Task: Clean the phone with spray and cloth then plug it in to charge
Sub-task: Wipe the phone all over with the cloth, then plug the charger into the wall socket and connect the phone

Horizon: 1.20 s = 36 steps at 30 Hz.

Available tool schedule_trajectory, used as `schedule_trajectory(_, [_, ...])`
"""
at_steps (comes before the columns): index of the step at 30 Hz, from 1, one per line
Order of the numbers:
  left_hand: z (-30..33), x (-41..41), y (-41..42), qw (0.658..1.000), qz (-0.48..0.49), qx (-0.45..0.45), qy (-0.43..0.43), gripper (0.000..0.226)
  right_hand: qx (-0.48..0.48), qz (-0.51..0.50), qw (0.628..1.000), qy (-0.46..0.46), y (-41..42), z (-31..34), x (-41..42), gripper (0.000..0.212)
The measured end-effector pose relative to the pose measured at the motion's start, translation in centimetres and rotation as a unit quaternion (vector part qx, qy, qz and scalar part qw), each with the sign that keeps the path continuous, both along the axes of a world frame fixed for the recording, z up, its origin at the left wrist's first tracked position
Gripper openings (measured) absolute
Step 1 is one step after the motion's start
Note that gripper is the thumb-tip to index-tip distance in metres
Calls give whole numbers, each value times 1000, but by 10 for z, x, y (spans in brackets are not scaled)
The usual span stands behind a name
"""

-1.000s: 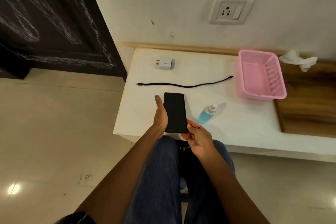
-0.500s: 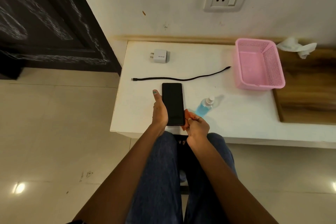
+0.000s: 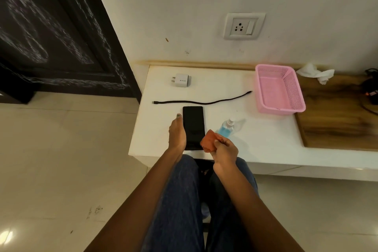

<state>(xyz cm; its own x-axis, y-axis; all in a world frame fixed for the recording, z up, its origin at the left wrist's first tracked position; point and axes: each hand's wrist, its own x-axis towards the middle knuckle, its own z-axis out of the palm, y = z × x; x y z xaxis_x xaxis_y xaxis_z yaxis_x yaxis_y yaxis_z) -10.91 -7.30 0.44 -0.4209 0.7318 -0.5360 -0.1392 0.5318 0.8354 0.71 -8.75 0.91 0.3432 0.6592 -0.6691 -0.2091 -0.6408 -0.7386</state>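
Observation:
A black phone (image 3: 193, 127) lies screen up near the front edge of the white table (image 3: 255, 143). My left hand (image 3: 177, 135) holds it along its left side, thumb stretched up the edge. My right hand (image 3: 225, 150) grips a bunched orange cloth (image 3: 209, 141) at the phone's lower right corner. A small spray bottle (image 3: 226, 127) with blue liquid lies on its side just right of the phone. A black cable (image 3: 202, 101) stretches across the table beyond the phone. A white charger plug (image 3: 181, 80) lies farther back. A wall socket (image 3: 243, 26) is above the table.
A pink plastic basket (image 3: 286, 108) stands on the table's right part. Beyond it is a wooden surface (image 3: 335, 119) with a crumpled white tissue (image 3: 316, 73) and a dark object (image 3: 371, 90) at the far right. A dark door (image 3: 51, 37) is on the left.
The phone came down from in front of me onto the table near its front edge. My right hand has bunched the orange cloth and brought it up to the phone's lower right corner.

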Motion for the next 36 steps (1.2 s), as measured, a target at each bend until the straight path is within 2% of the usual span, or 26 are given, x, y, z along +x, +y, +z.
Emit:
schedule_trajectory(3, [10,8,-18,999,-7,33,23,39,24,18,999,23,-10,13,5,28])
schedule_trajectory(7, [24,21,-35,996,-55,42,-61,21,70,47,995,61,-21,33,20,30])
schedule_trajectory(10, [34,35,-41,985,-125,24,-113,22,93,57,993,35,-19,44,42,29])
schedule_trajectory(16, [47,81,-30,963,-217,2,-159,30,100,-2,995,-28,2,35,99,24])
schedule_trajectory(22, [35,133,-9,950,-283,-41,-126,40,55,-34,995,-73,40,-2,136,31])
schedule_trajectory(25, [25,144,2,947,-296,-56,-115,38,-27,23,998,-61,66,-14,143,46])
schedule_trajectory(27, [19,149,9,946,-303,-61,-97,38,-48,64,996,-46,76,-20,145,49])
schedule_trajectory(32, [11,155,17,936,-338,-83,-53,43,31,102,989,-106,67,-34,153,39])
schedule_trajectory(36, [11,148,13,933,-347,-85,-39,45,54,108,981,-154,55,-35,156,37])
